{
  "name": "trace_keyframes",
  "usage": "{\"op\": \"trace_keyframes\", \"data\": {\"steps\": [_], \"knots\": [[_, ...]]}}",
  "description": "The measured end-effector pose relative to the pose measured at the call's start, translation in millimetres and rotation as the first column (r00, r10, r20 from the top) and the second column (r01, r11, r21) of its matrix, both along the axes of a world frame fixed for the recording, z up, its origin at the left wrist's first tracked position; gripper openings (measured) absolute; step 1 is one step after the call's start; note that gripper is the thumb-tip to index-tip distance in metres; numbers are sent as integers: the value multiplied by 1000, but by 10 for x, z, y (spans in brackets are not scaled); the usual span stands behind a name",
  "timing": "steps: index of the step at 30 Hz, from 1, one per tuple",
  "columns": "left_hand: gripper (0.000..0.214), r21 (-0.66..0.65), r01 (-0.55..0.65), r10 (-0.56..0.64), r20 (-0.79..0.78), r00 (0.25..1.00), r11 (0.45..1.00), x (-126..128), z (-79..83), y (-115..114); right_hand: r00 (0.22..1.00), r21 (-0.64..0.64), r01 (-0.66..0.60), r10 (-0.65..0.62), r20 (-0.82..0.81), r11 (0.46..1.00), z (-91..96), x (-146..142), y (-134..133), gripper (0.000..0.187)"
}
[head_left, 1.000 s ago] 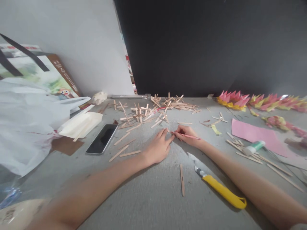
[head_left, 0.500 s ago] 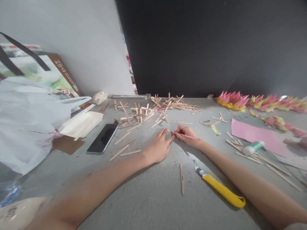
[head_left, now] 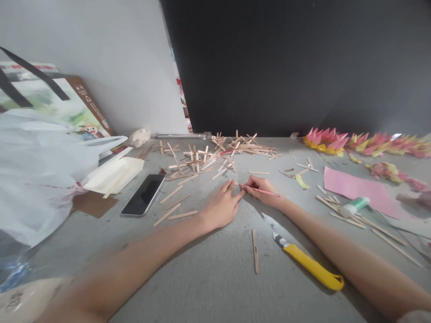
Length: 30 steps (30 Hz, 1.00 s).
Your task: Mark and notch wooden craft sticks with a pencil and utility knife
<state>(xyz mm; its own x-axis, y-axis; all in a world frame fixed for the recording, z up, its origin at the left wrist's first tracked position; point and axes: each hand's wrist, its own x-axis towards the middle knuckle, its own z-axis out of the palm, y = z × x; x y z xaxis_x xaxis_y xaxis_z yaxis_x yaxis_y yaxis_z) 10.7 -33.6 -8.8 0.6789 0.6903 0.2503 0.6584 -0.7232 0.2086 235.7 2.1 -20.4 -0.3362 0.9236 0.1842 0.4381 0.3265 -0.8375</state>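
Note:
My right hand (head_left: 258,185) is closed round a slim pink pencil (head_left: 267,193), its tip pointing left toward my other hand. Fingers outstretched, my left hand (head_left: 222,205) lies on the grey table just left of the pencil tip. Whatever lies under its fingertips is hidden. Nearer to me, a wooden craft stick (head_left: 256,251) with a dark slit rests lengthwise. To its right is a yellow utility knife (head_left: 311,265) with its blade pointing away from me. Several loose craft sticks (head_left: 171,194) lie left of my left hand.
Behind my hands is a pile of crossed craft sticks (head_left: 198,157). A phone (head_left: 144,194), white paper tray (head_left: 116,175) and plastic bag (head_left: 40,170) stand left. Pink paper (head_left: 357,186), a glue stick (head_left: 355,207) and folded-paper pieces (head_left: 326,141) lie right. A black panel (head_left: 296,67) rises behind.
The view has shifted very slightly. Both hands and the pencil stay practically where they were.

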Motion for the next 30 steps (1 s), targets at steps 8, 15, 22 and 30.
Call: {"op": "trace_keyframes", "data": {"steps": [8, 15, 22, 30], "knots": [[52, 15, 3, -3, -7, 1000, 1000, -1, -16, 5, 1000, 6, -13, 13, -9, 1000, -16, 3, -3, 33], [52, 4, 3, -3, 19, 1000, 1000, -4, -16, 6, 1000, 9, -17, 17, -17, 1000, -24, 6, -4, 33], [51, 33, 11, -11, -12, 1000, 999, -4, -30, 8, 1000, 9, -5, 5, 3, 1000, 7, -7, -19, 30], [51, 32, 1, 0, -43, 999, 999, -6, 14, -8, 1000, 28, -9, 8, 16, 1000, -10, 2, -9, 31]]}}
